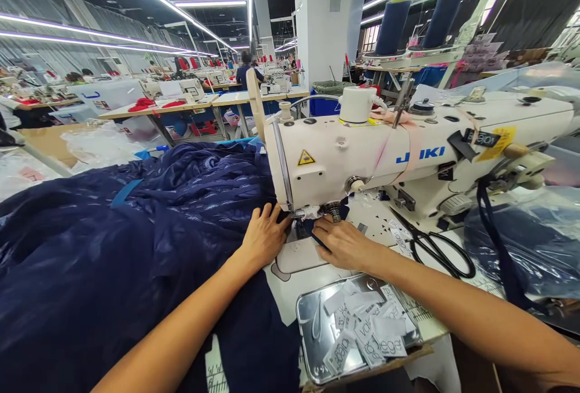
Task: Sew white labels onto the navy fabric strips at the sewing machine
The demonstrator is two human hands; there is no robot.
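Note:
A white sewing machine (pixel 330 154) stands over the table, its needle area between my two hands. My left hand (pixel 265 237) lies on navy fabric (pixel 181 230) just left of the needle, its fingers bent and partly spread. My right hand (pixel 342 242) is right of the presser foot, fingers curled together at a dark piece of navy cloth; the fingertips are partly hidden. The large navy heap spreads over the left side and hangs at the front edge. A metal tray (pixel 308 345) holding several white printed labels (pixel 371 326) sits below my right hand.
Black-handled scissors (pixel 439 251) lie right of my right hand, beside loose labels. A clear plastic bag (pixel 534 248) with dark contents is at the far right. Navy thread cones (pixel 392 28) stand behind the machine. A person (pixel 249 73) sits among farther worktables.

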